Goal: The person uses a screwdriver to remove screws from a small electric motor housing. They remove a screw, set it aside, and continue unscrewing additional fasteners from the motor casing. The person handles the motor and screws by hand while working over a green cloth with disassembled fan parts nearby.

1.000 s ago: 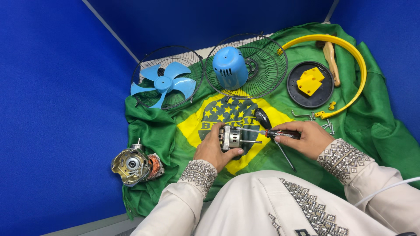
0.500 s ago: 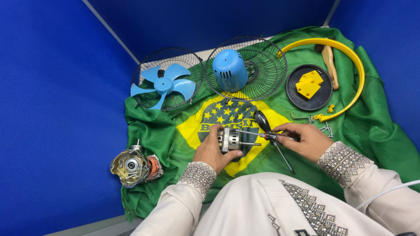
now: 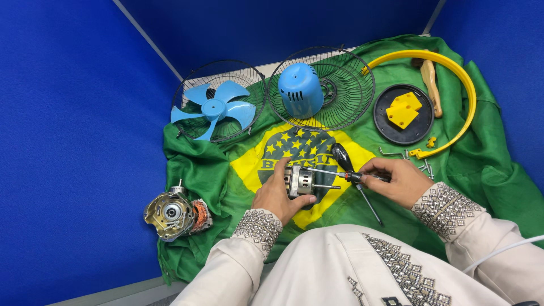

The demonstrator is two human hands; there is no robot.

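Observation:
My left hand (image 3: 279, 195) grips a small silver motor housing (image 3: 300, 181) lying on its side on the green and yellow cloth (image 3: 487, 170). My right hand (image 3: 396, 180) holds a thin screwdriver (image 3: 340, 174) whose shaft points left into the motor housing. A second screwdriver with a black handle (image 3: 343, 158) lies on the cloth between my hands, its shaft running toward me. Both sleeves are cream with beaded cuffs.
A blue fan blade (image 3: 214, 109) rests in one wire grille (image 3: 190, 90), a blue motor cover (image 3: 300, 89) in another grille (image 3: 357, 85). A black disc (image 3: 391, 127) bearing a yellow block (image 3: 403, 109), a yellow ring (image 3: 462, 85), a wooden handle (image 3: 432, 85), loose screws (image 3: 425, 165) and a motor stator (image 3: 173, 214) lie around.
Both hands stay on the motor housing and thin screwdriver; only slight shifts of the right hand and the view.

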